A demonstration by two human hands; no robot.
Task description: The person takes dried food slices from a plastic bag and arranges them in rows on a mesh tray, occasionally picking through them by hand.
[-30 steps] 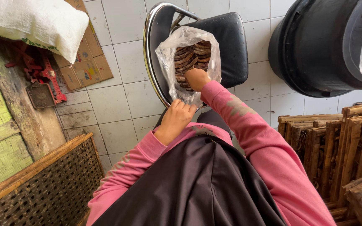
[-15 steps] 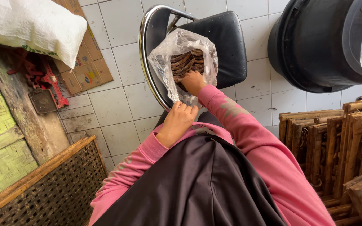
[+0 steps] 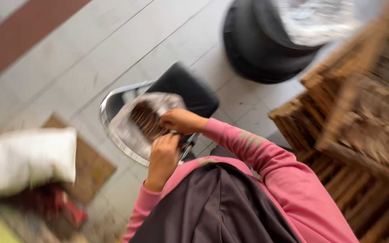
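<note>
Both hands are working at the mouth of a clear plastic bag [image 3: 133, 128] that is resting on a black chair seat [image 3: 190, 87] with a chrome frame [image 3: 113, 96], near the middle of the view. Right hand [image 3: 178, 120] is lying over the bag opening with its fingers curled down against the brown contents [image 3: 147, 121]; motion blur is preventing a firm reading of whether it is gripping any of them. Left hand [image 3: 163, 155] is sitting just near of the right hand, fingers bent and pinching at the near edge of the bag, though the exact grip is also blurring out. Pink sleeves [image 3: 253, 155] are covering both arms, and a dark apron [image 3: 212, 207] is filling the near centre. A large black tub [image 3: 257, 45] lined with clear plastic is standing on the tiled floor [image 3: 91, 49] at the far right, well apart from the chair. Stacked wooden frames [image 3: 352, 130] are occupying the right side. A white sack [image 3: 23, 159] is lying at the near left, partly over a brown cardboard sheet [image 3: 91, 171], with a red object [image 3: 66, 207] just near of it.
</note>
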